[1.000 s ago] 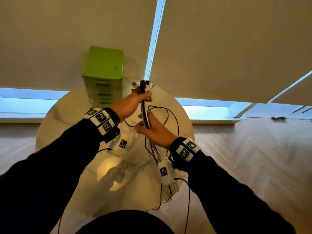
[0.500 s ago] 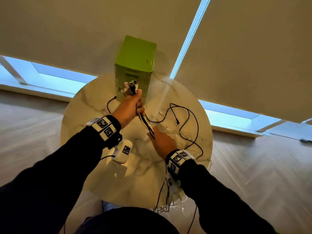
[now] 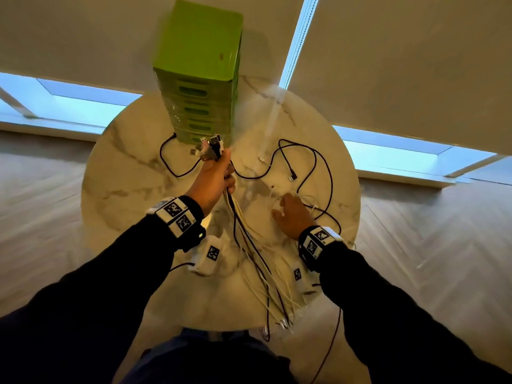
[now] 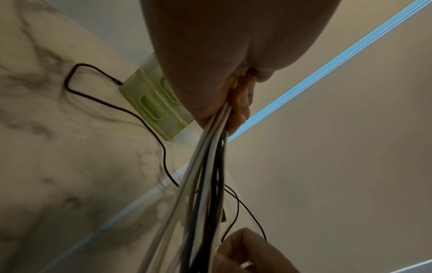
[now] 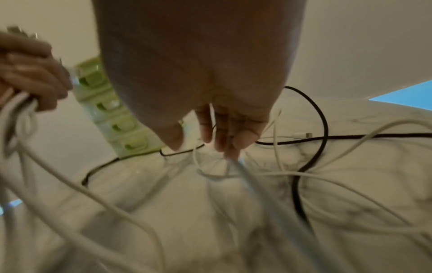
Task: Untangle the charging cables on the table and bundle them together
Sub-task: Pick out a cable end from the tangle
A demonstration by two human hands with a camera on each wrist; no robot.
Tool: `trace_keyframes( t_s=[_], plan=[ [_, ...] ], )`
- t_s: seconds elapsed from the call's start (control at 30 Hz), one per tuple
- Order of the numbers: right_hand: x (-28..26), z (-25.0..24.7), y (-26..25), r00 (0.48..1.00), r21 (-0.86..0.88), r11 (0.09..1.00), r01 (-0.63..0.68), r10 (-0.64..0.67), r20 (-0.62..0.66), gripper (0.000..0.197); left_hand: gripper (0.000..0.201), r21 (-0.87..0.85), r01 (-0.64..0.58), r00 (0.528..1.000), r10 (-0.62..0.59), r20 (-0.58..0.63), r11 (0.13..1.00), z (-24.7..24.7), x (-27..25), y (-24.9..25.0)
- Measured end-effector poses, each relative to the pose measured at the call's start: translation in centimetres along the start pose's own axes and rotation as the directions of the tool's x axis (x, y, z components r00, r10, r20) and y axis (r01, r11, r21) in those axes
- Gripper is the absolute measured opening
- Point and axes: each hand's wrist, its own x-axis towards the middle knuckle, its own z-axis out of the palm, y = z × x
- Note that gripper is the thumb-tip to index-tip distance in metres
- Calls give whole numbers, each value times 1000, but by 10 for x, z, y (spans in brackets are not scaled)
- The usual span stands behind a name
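Note:
My left hand [image 3: 219,176] grips a bundle of white and black charging cables [image 3: 249,245] just below their plug ends [image 3: 210,146], held above the round marble table [image 3: 124,176]. The bundle [image 4: 205,166] hangs down and trails over the table's near edge. My right hand [image 3: 291,214] is lower and to the right. Its fingers [image 5: 224,133] are stretched out among loose white cables [image 5: 292,173] lying on the table, and one thin white strand runs between them. A long black cable [image 3: 318,167] loops on the table beyond the right hand. Another black cable [image 3: 166,162] curls at the left.
A green drawer unit [image 3: 199,79] stands at the table's far side, just behind the plug ends. Beyond it hang pale window blinds. Wood floor surrounds the table. Wrist-camera leads dangle from both my sleeves near the table's front edge.
My right hand has left the bundle and dropped to the right onto the loose white cables. My left hand keeps hold of the bundle. My head view has tilted down over the table.

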Motion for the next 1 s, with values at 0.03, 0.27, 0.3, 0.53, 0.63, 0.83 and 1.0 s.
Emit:
trace_keyframes(
  t_s=[0.03, 0.27, 0.3, 0.53, 0.63, 0.83, 1.0],
  plan=[
    [5, 7, 6, 998, -73, 997, -1, 6, 65, 30, 30, 7, 6, 1000, -6, -2, 1000, 1, 3, -3],
    [7, 24, -26, 896, 64, 913, 404, -409, 172, 19, 33, 28, 57, 998, -56, -10, 998, 4, 17, -19],
    [8, 18, -28, 889, 60, 903, 426, -430, 159, 20, 33, 32, 64, 998, -64, -11, 997, 6, 18, -22],
    [34, -34, 19, 996, -15, 997, 81, -81, -21, 19, 35, 68, 81, 997, -81, -6, 994, 18, 20, -30],
    [26, -36, 37, 995, -116, 988, 97, -95, 23, 21, 33, 74, 83, 997, -83, 3, 994, 24, 18, -32],
    [19, -11, 54, 995, -298, 954, 41, -12, 101, 33, 32, 132, 90, 996, -90, -4, 987, 35, 9, -37],
    [17, 5, 53, 978, -518, 843, 146, -202, -54, 28, 32, 161, 101, 995, -101, -8, 982, 34, 3, -42]
  ],
)
